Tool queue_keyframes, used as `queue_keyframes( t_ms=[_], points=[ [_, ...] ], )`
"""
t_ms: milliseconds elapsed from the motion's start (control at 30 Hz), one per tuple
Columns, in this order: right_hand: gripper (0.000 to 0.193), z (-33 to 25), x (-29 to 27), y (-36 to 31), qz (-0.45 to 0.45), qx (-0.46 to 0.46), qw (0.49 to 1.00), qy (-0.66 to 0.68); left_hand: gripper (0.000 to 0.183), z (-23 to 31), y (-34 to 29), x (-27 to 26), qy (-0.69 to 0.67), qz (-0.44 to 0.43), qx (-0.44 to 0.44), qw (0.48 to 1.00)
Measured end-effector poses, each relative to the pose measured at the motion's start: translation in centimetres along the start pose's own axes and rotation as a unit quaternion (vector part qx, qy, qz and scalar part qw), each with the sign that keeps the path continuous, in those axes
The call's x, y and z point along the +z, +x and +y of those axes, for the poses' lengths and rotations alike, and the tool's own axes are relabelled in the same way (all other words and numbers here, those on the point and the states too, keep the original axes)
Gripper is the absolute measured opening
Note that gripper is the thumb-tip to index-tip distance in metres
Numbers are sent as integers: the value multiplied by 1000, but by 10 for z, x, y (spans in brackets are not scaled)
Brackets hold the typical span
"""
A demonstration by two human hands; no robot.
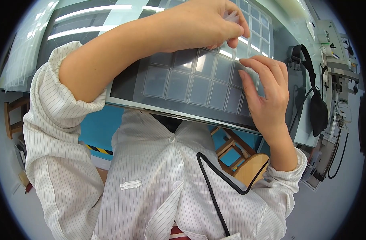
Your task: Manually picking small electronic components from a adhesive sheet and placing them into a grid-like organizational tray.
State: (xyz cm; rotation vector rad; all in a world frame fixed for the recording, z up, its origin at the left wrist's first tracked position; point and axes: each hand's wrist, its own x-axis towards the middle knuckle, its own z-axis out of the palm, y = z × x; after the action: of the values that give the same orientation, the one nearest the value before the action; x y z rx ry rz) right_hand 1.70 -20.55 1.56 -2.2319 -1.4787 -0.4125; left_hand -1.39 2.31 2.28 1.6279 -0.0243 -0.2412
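My left hand [207, 25] reaches across the far side of a clear plastic tray [156, 82] with rows of rectangular compartments. Its fingers are closed on a small translucent plastic piece [232, 17], mostly hidden in the grip. Over the tray's right part hovers my right hand [270, 86], thumb and fingers apart and curved, with nothing visible between them. Part of the tray is covered by my hands and left forearm.
Clear plastic sheets or trays [25, 56] lie at the far left. A black strap with a pouch [319, 114] hangs at the table's right edge. Below are a wooden stool [249, 170] and a black cable [210, 186] across my striped coat. Equipment [337, 76] stands at right.
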Motion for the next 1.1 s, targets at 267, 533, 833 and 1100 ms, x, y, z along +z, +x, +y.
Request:
queue_keyframes(
  t_ms=[267, 533, 833, 1100],
  points=[
    [19, -3, -16, 12, 23, 4, 996, 83, 29, 1, -11, 5, 32, -33, 90, 995],
    [11, -14, -26, -3, -2, 111, 988, 112, 36, -10, 1, 11, 81, -5, 208, 975],
    [25, -27, -13, -27, -22, -9, 1000, 10, 20, 0, -5, 5, 29, 5, 29, 999],
    [25, -27, -12, -28, -17, -15, 1000, 0, 20, 2, -5, 3, 28, -4, 34, 999]
  ],
)
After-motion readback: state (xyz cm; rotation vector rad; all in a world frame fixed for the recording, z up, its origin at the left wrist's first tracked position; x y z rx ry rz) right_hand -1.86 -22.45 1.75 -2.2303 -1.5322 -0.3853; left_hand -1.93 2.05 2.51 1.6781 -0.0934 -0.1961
